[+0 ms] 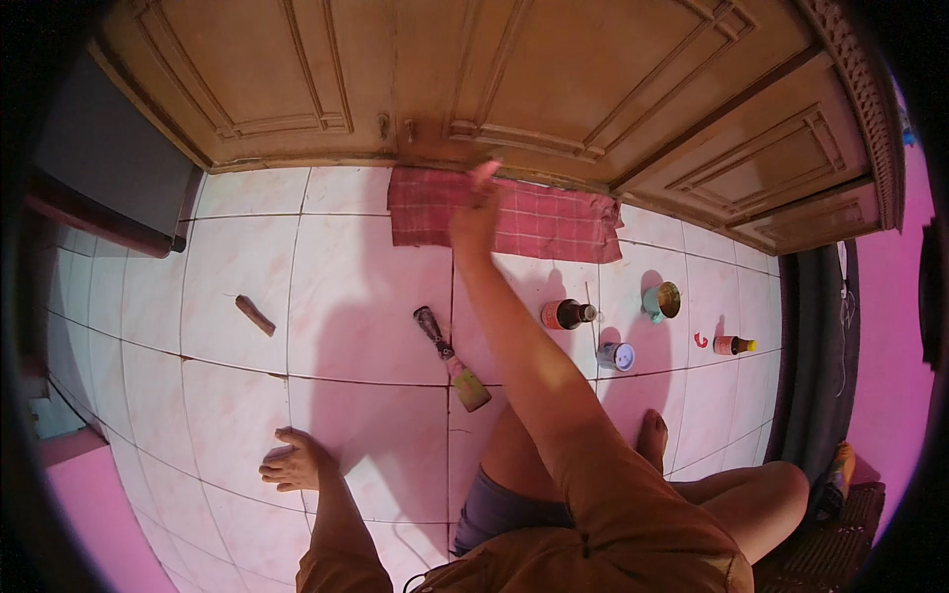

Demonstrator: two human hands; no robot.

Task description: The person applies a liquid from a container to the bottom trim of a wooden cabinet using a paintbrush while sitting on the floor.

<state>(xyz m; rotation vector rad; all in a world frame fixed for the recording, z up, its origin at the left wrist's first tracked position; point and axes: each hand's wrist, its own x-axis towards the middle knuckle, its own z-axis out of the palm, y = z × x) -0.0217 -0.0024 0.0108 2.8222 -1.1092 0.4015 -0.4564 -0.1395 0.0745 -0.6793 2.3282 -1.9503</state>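
My left hand (297,463) rests flat on the white tiled floor with its fingers spread and nothing in it. My right arm stretches forward. The right hand (474,219) is in front of the lower part of the wooden cabinet (524,74), over a red checked cloth (563,219) on the floor. Its fingers are blurred, and a pinkish tip shows beyond them; I cannot make out whether it is a finger or something held. Between my arms lies a flat brush-like tool (450,356) with a dark handle and a yellow-green end.
Right of my right arm stand a dark bottle (565,314) with a red label, a small can (616,356), a teal mug (654,301) and a small yellow-capped bottle (732,345) beside a red scrap (701,340). A short brown stick-like piece (255,314) lies at left.
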